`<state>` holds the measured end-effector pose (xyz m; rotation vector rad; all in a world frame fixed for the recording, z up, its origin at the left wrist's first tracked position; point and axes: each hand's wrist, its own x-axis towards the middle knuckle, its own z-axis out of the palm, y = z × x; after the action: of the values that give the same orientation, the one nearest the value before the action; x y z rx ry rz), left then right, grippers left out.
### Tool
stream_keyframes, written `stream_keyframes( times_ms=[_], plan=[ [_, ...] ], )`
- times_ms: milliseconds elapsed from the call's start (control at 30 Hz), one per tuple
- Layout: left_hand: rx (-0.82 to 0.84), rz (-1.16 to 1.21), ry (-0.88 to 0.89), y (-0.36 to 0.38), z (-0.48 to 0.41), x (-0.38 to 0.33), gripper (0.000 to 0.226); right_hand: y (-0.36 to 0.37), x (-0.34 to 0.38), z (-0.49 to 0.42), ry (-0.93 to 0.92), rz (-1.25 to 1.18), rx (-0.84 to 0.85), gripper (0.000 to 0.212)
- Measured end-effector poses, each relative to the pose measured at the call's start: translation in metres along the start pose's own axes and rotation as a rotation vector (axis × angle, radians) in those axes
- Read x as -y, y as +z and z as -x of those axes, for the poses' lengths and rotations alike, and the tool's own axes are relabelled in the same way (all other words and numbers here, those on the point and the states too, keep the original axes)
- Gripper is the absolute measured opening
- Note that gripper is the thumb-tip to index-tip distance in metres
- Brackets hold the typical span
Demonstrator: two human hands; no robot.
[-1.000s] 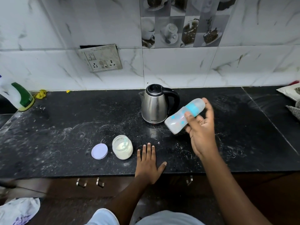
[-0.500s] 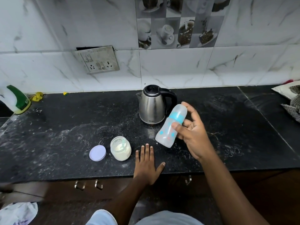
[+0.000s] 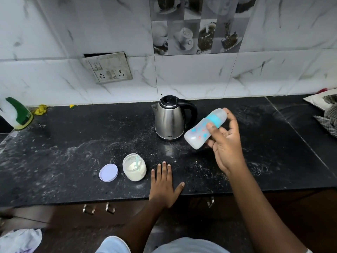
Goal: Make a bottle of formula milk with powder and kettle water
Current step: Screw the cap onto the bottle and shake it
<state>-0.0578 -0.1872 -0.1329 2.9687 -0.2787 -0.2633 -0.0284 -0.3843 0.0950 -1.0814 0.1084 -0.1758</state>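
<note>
My right hand point(image 3: 226, 141) grips a capped baby bottle point(image 3: 202, 131) with a turquoise ring, holding it tilted in the air, cap up to the right, just right of the steel kettle point(image 3: 169, 121). The kettle stands on the black counter point(image 3: 73, 143) with its lid closed and its black handle to the right. My left hand point(image 3: 164, 183) rests flat on the counter near the front edge, fingers straight. Left of it stands an open glass jar of white powder point(image 3: 134, 169) with a pale scoop inside. Its lilac lid point(image 3: 108, 172) lies flat beside it.
A green and white spray bottle point(image 3: 16, 114) stands at the far left by the wall. A checked cloth and a pillow point(image 3: 326, 110) lie at the right end. A wall socket plate point(image 3: 109, 68) hangs loose above the counter. Cupboard handles point(image 3: 98, 209) show under the front edge.
My right hand swung the bottle from tilted to nearly upright and back to tilted, a shaking motion. My left hand stayed flat on the counter.
</note>
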Motion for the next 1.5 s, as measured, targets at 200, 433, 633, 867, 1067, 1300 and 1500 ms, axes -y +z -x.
stream_keyframes(
  times_ms=[200, 433, 633, 867, 1067, 1300, 1500],
  plan=[
    [0.004, -0.009, -0.004, -0.001, 0.000, -0.001, 0.112, -0.003, -0.002, 0.009, 0.109, 0.225, 0.250, 0.073],
    [-0.004, -0.013, -0.005, 0.000, -0.001, 0.000, 0.104, -0.005, 0.001, 0.001, 0.070, 0.132, 0.109, 0.067],
    [0.006, -0.011, -0.001, 0.000, 0.000, -0.001, 0.100, -0.008, 0.007, 0.002, 0.084, 0.139, 0.146, 0.067],
    [0.001, -0.013, -0.001, 0.000, 0.000, 0.000, 0.100, -0.006, -0.004, 0.005, 0.181, 0.250, 0.252, 0.069],
    [-0.008, -0.001, 0.008, -0.001, 0.001, -0.001, 0.111, 0.002, -0.001, -0.004, 0.034, 0.028, -0.014, 0.062],
    [0.008, -0.017, 0.002, -0.002, 0.000, 0.000, 0.100, 0.005, -0.005, 0.005, 0.098, 0.211, 0.167, 0.070],
    [0.014, -0.009, 0.005, -0.002, 0.000, 0.001, 0.101, 0.007, -0.004, 0.000, 0.097, 0.180, 0.128, 0.067]
  ],
)
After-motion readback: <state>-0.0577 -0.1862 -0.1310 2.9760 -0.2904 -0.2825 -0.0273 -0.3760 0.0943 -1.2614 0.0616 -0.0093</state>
